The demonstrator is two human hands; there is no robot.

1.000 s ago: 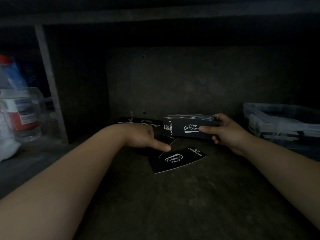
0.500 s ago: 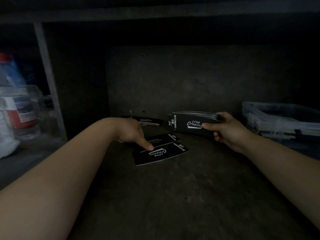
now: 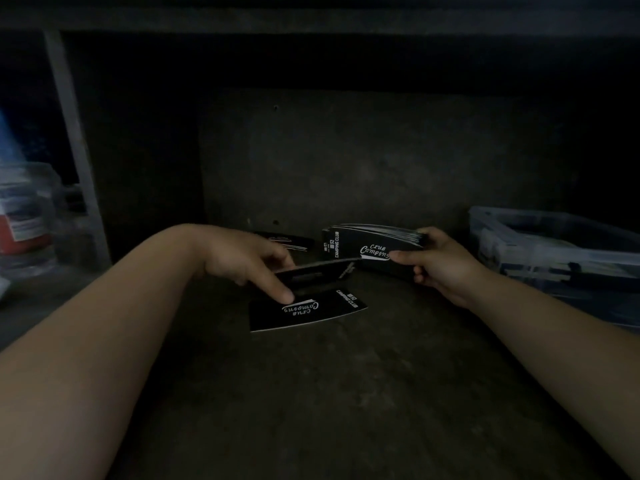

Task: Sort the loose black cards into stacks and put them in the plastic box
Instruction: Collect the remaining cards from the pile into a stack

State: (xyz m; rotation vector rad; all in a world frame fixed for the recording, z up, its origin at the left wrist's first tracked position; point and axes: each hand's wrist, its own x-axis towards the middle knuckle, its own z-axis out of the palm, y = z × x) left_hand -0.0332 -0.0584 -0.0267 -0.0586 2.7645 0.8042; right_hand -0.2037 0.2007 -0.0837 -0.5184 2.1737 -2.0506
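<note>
Scene is dimly lit; detail in the corners cannot be resolved.

Right hand (image 3: 440, 268): fingers are curled round the right end of a stack of black cards (image 3: 363, 245), with the thumb laid across the printed front face. The stack is held on edge, just above the shelf floor (image 3: 346, 393), with white "Club Camping" lettering facing the camera.

Left hand (image 3: 242, 261): the index finger is extended forward and down, and its tip is pressed on a flat card (image 3: 311, 311). This card lies face up on the shelf floor, its lettering upside down to the camera. A raised card (image 3: 318, 273) is tilted just behind it; its left end is pinched between the thumb and the index finger. The right end of the raised card is pointed toward the stack, close to its lower edge; contact cannot be confirmed.

More loose cards (image 3: 287, 241) are seen lying further back, partly hidden by the left hand.

The plastic box (image 3: 540, 251) is set at the right of the shelf, beside the right hand and apart from it. Its contents cannot be made out.

At far left, blurred jars (image 3: 27, 216) are noted beside a pale upright post (image 3: 74, 143).
</note>
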